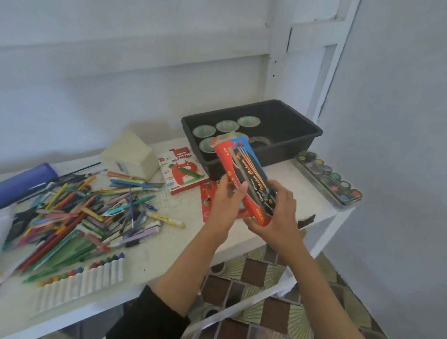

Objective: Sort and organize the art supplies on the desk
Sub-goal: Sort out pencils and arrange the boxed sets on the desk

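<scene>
While the left hand (224, 205) grips the red box (239, 175) with curled fingers, the right hand (277, 216) holds its lower end, above the desk (188, 235) near the bin (296, 139).

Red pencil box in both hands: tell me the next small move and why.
Probably fold the top flap shut. The red pencil box is tilted above the desk, the left hand gripping its side and the right hand its lower end; its top end looks open, with pencils showing inside. Closing it should keep them in when it is set down.
</scene>
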Demonstrator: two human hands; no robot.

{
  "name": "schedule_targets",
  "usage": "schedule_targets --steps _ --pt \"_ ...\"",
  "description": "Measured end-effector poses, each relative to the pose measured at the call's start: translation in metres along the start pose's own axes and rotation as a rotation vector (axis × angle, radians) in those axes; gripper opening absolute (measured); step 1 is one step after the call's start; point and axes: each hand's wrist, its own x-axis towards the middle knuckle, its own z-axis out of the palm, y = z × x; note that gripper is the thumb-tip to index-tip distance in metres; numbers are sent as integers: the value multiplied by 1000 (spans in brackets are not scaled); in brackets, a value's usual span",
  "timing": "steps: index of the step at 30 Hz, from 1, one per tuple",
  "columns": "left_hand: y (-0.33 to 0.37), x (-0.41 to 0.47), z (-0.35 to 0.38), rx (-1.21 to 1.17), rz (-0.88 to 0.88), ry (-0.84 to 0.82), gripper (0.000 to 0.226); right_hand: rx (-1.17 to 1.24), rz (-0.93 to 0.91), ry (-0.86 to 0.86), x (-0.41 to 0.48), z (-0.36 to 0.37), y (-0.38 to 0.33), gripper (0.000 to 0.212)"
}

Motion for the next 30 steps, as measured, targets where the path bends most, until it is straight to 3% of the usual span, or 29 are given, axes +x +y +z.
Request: schedule_targets --steps 3,5,12,14,18,20,22,24,27,30 --pt "1 -20 -53 -24 -36 195 23 125 -28 -203 -15 38 -34 94" --pt "3 -40 -103 3 -47 259 27 246 4 -304 -26 68 -60 85" --pt "11 -116 -235 299 -33 34 46 644 302 -277 -55 139 -141 46" --pt "7 -140 -265 451 -40 46 48 684 325 -290 -66 161 -161 33" --pt "-8 -171 -307 1055 -35 127 104 656 292 -314 -92 203 -196 23" --pt "-18 -185 -323 1190 -61 231 111 664 264 -398 -103 218 -213 20" --pt "-28 -197 -344 1159 -63 324 110 706 244 -546 -108 229 -224 10" --pt "-36 -210 -369 1129 -95 345 108 578 145 -677 -103 235 -223 21" --pt "-41 -229 -404 1257 -146 315 106 -72 -219 -771 -86 249 -196 26" --pt "-43 -244 -428 1306 -158 314 104 -511 -385 -852 -76 258 -177 58"
